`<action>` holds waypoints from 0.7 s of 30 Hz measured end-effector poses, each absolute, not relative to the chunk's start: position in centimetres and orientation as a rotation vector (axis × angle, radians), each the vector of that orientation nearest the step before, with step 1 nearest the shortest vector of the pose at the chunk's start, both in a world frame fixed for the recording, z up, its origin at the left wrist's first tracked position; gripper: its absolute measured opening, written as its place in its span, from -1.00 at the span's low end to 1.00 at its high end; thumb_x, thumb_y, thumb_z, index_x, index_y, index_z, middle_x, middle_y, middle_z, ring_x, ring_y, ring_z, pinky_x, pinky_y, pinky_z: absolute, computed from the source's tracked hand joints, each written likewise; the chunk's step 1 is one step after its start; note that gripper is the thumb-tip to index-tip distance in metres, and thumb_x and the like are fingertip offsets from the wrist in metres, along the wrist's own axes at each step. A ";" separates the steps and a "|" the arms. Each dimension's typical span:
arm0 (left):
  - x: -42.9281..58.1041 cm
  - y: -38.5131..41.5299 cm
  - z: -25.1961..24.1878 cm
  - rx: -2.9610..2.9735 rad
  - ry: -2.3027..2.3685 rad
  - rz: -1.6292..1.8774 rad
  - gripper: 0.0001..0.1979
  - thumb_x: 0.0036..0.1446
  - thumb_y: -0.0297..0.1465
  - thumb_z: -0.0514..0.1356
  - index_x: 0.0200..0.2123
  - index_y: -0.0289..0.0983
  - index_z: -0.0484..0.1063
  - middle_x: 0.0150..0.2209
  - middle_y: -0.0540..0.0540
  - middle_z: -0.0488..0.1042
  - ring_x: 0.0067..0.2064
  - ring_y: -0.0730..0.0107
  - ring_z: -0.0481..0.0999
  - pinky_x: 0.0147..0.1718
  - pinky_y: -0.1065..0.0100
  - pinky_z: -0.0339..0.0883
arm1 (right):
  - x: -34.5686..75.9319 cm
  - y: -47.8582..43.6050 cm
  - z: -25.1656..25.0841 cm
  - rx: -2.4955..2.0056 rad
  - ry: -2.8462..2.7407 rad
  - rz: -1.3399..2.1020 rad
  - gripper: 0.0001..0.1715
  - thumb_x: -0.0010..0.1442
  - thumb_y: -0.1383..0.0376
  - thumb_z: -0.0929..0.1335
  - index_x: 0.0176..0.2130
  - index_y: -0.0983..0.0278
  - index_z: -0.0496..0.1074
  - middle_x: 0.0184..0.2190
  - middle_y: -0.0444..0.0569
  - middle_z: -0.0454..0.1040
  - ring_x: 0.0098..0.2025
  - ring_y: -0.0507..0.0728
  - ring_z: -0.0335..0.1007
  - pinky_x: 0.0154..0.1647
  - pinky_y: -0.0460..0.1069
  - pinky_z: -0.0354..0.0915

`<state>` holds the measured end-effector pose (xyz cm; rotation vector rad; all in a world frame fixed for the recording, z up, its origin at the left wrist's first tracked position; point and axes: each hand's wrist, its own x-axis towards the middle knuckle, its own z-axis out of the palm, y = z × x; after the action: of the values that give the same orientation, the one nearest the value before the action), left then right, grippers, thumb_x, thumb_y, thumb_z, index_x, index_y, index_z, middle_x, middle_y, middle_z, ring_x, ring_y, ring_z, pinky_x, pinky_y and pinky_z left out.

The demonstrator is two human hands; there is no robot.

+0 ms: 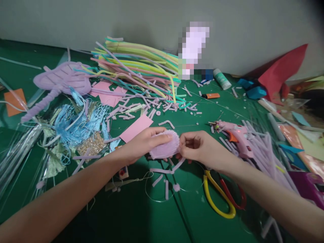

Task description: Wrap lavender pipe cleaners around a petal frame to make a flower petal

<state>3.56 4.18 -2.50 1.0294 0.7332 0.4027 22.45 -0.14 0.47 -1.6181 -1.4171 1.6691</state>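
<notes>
A rounded lilac pad of pipe cleaners, laid in tight rows, is held up over the green table. My left hand is closed round it, with the thumb flat on top and the other fingers mostly hidden underneath. At the pad's right edge, my right hand is pinched closed, its fingertips touching the edge. Short lilac pipe cleaner pieces lie just below the hands. Scissors with one yellow and one red handle lie below my right wrist.
Behind lies a bundle of coloured pipe cleaners. A pink glue gun and lilac stems lie to the right, near an orange lighter. Leftward are blue tassels, gold beads and a larger lilac pipe-cleaner shape.
</notes>
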 end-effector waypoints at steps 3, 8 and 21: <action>3.6 4.2 -2.5 1.030 0.730 0.405 -0.72 0.14 -0.19 0.25 -0.32 -0.32 0.42 -0.40 0.03 0.35 -0.42 0.55 0.32 -0.47 0.51 0.17 | 22.4 -0.3 0.4 -1.626 -1.434 1.631 -0.87 -0.09 0.31 0.38 -0.56 0.27 0.32 -0.64 -0.19 0.37 -0.58 -0.06 0.23 -0.58 -0.17 0.21; 3.6 4.2 -2.5 0.979 0.717 0.421 -0.72 0.11 -0.19 0.26 -0.31 -0.32 0.43 -0.40 0.00 0.39 -0.42 0.51 0.35 -0.47 0.48 0.20 | 22.5 -0.3 0.8 -1.647 -1.384 1.672 -0.89 -0.08 0.30 0.41 -0.50 0.28 0.39 -0.58 -0.16 0.42 -0.55 -0.02 0.28 -0.59 -0.15 0.26; 3.6 4.2 -2.4 1.060 0.735 0.368 -0.72 0.16 -0.16 0.21 -0.32 -0.29 0.41 -0.41 0.01 0.40 -0.42 0.47 0.38 -0.47 0.46 0.17 | 22.1 -0.2 0.6 -1.647 -1.374 1.633 -0.87 -0.10 0.30 0.41 -0.54 0.27 0.36 -0.62 -0.18 0.41 -0.57 -0.04 0.27 -0.56 -0.15 0.24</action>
<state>3.58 4.16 -2.42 1.0604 0.7345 0.3680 22.14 -0.18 0.58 -1.6470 -1.3738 1.6329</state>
